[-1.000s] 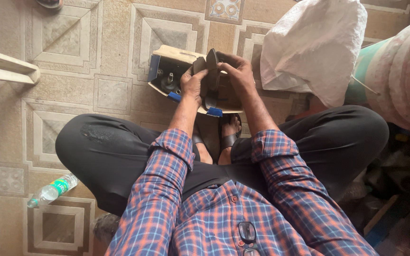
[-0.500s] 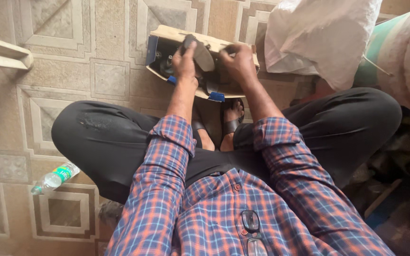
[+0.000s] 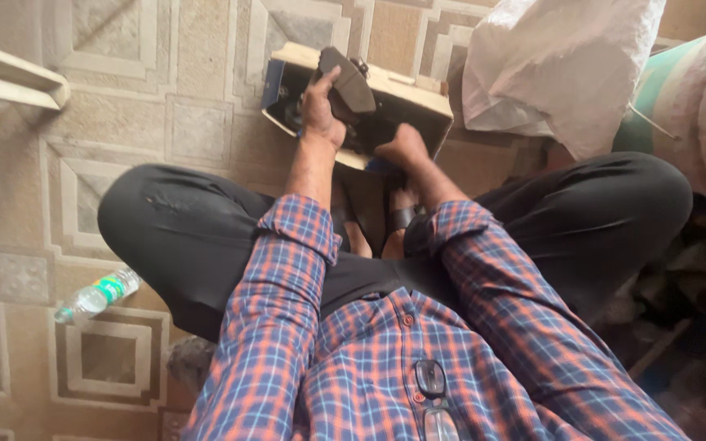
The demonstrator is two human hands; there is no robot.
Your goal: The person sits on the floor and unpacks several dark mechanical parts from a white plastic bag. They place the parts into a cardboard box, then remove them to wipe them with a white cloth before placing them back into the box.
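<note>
From up here I see the left hand point(image 3: 320, 110) now clamped alone on the dark curved pad point(image 3: 347, 82), lifted over the open cardboard box point(image 3: 418, 91), while the right hand point(image 3: 402, 149) has dropped to the box's near rim, its grip unclear.

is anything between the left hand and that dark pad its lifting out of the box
Nothing visible. The left hand already grips the dark pad directly, holding it above the open cardboard box. The right hand rests at the box's near edge, off to the side and not between them.
</note>
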